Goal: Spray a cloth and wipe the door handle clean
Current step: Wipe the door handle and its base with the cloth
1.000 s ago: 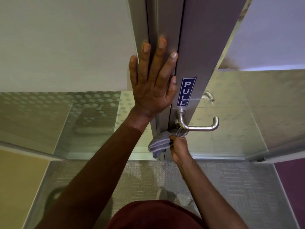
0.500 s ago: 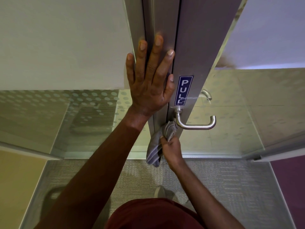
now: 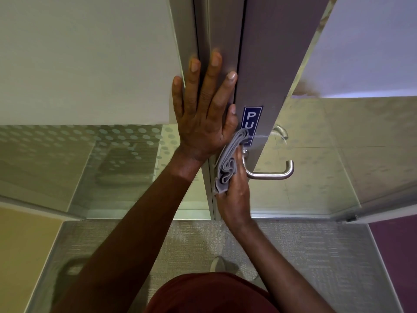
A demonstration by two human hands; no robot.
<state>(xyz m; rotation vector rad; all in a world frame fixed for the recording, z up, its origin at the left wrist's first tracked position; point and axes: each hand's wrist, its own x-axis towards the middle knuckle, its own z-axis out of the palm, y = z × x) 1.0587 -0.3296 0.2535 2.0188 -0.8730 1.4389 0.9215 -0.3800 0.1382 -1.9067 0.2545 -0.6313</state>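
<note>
At the bottom of the view there is the person's dark red garment, and under it a grey carpet floor with the tip of a light shoe. From there two bare forearms go up toward the door. The right hand is closed around a grey cloth, which is bunched in folds, and it presses the cloth against the door frame just beside the base of the metal door handle. The upper end of the cloth reaches the lower part of a blue sticker, so only the letters "PU" are readable. The lever of the handle sticks out to the right of the cloth and is bare. The left hand is fully open, fingers spread, and lies flat on the grey door frame above the cloth; it holds nothing. Behind the glass panel a second handle is visible on the other side of the door.
</note>
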